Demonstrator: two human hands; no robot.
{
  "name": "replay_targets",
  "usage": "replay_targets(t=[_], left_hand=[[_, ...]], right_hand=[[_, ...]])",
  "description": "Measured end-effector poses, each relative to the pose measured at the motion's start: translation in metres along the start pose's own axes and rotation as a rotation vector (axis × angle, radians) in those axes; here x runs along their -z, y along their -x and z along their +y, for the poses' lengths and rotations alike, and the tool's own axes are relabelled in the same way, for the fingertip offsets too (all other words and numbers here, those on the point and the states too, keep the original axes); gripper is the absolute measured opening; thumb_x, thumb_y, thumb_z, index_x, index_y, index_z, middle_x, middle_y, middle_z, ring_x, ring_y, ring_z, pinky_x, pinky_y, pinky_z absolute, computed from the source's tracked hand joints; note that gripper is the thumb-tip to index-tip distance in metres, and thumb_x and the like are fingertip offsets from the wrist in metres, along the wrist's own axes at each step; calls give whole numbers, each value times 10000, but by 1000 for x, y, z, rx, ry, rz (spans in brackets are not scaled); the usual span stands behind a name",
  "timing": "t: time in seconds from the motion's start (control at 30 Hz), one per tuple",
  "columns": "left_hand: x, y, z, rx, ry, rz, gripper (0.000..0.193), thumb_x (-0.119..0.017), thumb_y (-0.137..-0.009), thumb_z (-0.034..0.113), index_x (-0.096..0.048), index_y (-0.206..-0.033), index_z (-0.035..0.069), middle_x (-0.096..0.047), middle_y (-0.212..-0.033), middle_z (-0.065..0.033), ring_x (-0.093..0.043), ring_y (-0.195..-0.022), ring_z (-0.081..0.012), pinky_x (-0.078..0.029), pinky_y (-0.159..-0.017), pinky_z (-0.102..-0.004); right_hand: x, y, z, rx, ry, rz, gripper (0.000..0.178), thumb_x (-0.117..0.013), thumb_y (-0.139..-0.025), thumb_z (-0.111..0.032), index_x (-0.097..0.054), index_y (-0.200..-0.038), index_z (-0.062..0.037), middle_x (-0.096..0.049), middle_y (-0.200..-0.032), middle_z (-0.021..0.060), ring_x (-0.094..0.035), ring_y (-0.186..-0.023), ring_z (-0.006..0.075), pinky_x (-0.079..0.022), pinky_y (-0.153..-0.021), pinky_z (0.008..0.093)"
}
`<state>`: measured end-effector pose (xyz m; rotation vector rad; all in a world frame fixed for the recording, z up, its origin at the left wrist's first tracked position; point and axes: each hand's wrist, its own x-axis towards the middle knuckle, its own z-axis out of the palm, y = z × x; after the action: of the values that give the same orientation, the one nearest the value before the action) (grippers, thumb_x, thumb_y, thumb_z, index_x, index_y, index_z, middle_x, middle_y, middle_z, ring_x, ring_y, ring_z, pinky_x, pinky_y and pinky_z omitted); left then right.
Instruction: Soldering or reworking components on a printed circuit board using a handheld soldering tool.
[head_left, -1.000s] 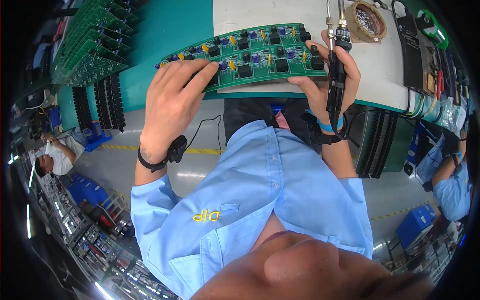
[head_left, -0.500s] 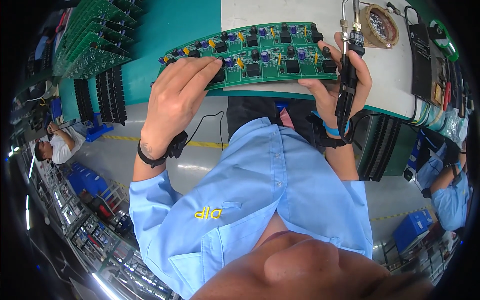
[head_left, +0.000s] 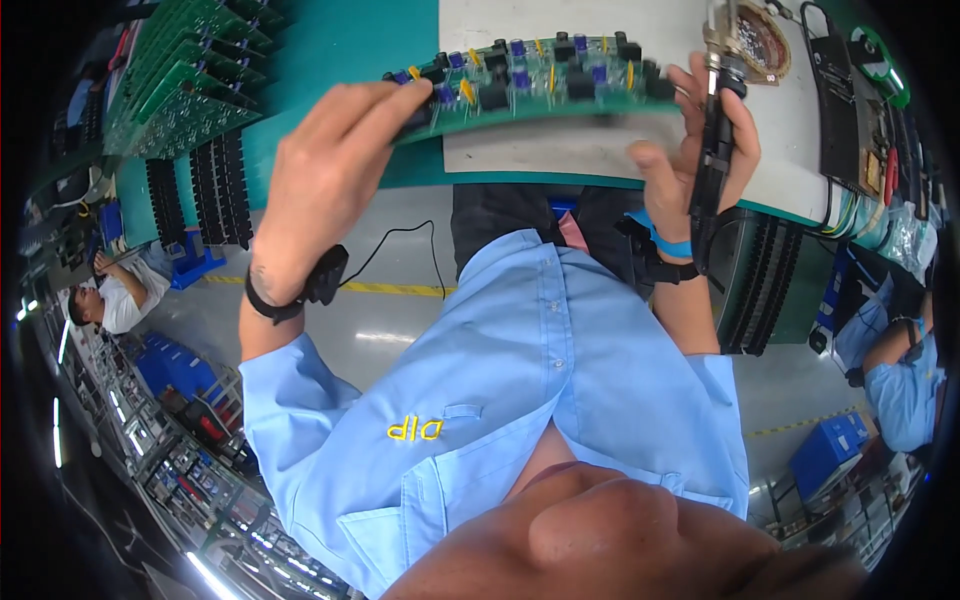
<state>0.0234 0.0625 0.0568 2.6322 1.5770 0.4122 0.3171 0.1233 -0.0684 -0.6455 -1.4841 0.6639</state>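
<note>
A long green circuit board [head_left: 540,108] with rows of black, purple and yellow components is tilted above the bench, slightly blurred. My left hand [head_left: 335,150] is closed on its left end, fingers over the top components. My right hand [head_left: 690,150] holds a black-handled soldering iron [head_left: 712,150] upright between thumb and fingers, its metal end toward the far side. The index fingertip of that hand is close to the board's right end; whether it touches cannot be told. The thumb is apart from the board's near edge.
Stacked green boards [head_left: 190,100] stand at the far left, beside black slotted racks [head_left: 220,190]. On the bench [head_left: 600,160] at right are a round container [head_left: 765,50], a black box [head_left: 838,120] and a green solder spool [head_left: 880,72]. Another person [head_left: 120,290] is at left.
The board has tilted up, showing its near edge, and its left end has swung away from me. My right thumb has come off the board's near edge. The soldering iron has shifted slightly right.
</note>
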Motion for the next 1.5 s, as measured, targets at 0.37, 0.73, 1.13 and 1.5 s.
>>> replay_targets(t=[0.37,0.73,1.13,1.5], left_hand=[[-3,-24,-4,433,1147,139,380,-651,-966,59,-531,-1322,5,-672,-1144,-49,-623,-1019,-92,-511,-878,-256],[-103,-34,23,447,1559,415,451,-712,-914,60,-465,-1287,1,-628,-1157,-61,-605,-1047,-113,-509,-906,-277],[-110,-31,26,415,1286,457,574,-764,-809,-6,-447,-1287,3,-630,-1136,-64,-603,-1044,-122,-508,-903,-292],[-114,-29,27,454,1311,485,583,-772,-775,9,-471,-1274,8,-629,-1133,-70,-594,-1063,-143,-483,-938,-311]], right_hand=[[2,7,-31,-31,-76,186,492,-575,-1019,-260,-378,-1413,-39,-598,-1231,306,-643,-1068,361,-532,-913,494],[-8,14,-65,-22,85,-320,461,-666,-924,-152,-495,-1327,-9,-629,-1141,250,-627,-1040,338,-476,-959,489],[-24,21,-55,-12,48,-331,437,-706,-826,-14,-550,-1233,4,-681,-988,204,-660,-980,334,-439,-1037,573],[-29,25,-51,-15,24,-271,380,-747,-772,-3,-621,-1128,40,-682,-964,187,-682,-891,340,-476,-994,599]])
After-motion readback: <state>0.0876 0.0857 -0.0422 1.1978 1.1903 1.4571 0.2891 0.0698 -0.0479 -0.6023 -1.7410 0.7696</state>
